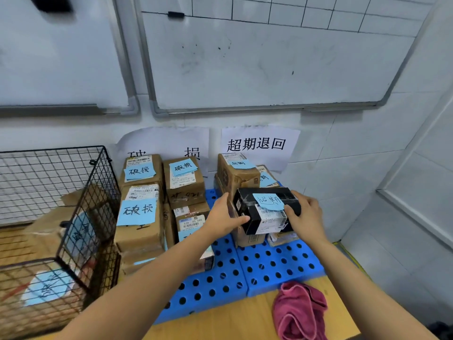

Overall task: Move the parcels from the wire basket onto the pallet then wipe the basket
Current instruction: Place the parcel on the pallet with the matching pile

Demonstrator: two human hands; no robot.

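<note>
- Head view showed a glossy black box-shaped parcel with a blue sticky note, sitting atop the brown cardboard cartons on the right of the pallet.
- Left hand clasped the parcel's left end, and right hand clasped its right end.
- The pallet was blue perforated plastic.
- Black wire basket stood to the left, with brown parcels inside.
- Crumpled pink cloth lay beside the pallet.

Left hand and right hand flank the box over the pallet; parcels left of both; basket farther left; cloth before right hand.
</note>
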